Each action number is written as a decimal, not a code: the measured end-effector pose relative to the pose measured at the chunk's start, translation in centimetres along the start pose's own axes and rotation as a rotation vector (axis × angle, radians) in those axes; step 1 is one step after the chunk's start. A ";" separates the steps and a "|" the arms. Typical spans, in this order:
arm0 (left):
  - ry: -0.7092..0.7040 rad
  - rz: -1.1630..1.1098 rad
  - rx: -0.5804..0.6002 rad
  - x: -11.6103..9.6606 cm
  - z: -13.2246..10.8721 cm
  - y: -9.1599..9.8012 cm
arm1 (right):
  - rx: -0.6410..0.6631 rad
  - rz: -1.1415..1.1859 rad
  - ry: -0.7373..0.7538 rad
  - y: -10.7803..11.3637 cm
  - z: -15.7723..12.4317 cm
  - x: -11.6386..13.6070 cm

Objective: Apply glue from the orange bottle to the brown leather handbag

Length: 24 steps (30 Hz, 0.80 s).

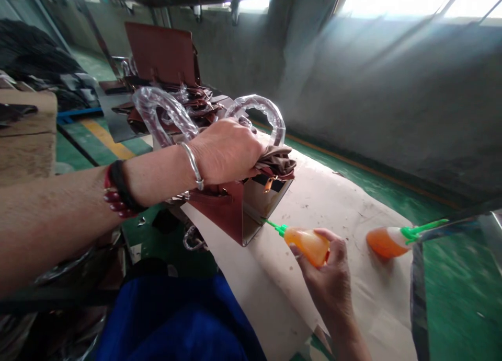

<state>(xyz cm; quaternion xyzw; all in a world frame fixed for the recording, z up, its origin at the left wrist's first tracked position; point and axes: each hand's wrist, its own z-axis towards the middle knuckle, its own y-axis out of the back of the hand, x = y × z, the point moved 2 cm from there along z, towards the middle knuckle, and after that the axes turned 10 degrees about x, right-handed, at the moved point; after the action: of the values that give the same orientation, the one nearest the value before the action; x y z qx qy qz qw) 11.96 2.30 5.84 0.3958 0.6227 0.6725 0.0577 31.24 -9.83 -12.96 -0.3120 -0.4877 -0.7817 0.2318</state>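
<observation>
A brown handbag (223, 212) lies on the paper-covered table, its open end facing right. Two handles wrapped in clear plastic (259, 102) rise from it. My left hand (231, 149) is closed on the bunched lining (276, 160) at the bag's edge, near a gold zipper pull (268, 185). The fingertips are hidden. My right hand (331, 272) grips a squeeze bottle (308, 244) of orange liquid, tilted so that its green nozzle points into the bag's open end, at the lower inner edge. Whether liquid comes out cannot be seen.
A second orange squeeze bottle (388, 242) with a green nozzle stands near the table's right edge. More brown bags (164, 53) are piled behind the handbag. Brown paper (333, 194) covers the table. A grey wall (372, 100) runs along the far side.
</observation>
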 end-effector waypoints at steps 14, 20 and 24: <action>-0.006 -0.030 0.018 -0.1 -0.3 -0.1 | 0.051 0.041 -0.120 -0.4 0.3 0.3; -0.004 -0.044 -0.011 -0.1 -0.4 -0.4 | 0.138 0.116 -0.148 -0.4 -0.3 0.1; -0.003 -0.019 -0.028 -0.3 -0.9 -0.4 | 0.141 0.082 -0.121 -0.5 -0.8 0.1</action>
<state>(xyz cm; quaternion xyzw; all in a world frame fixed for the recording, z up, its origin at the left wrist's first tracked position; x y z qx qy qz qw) 11.49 1.54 5.45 0.3900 0.6171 0.6798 0.0707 30.63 -10.34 -13.40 -0.3613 -0.5415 -0.7150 0.2549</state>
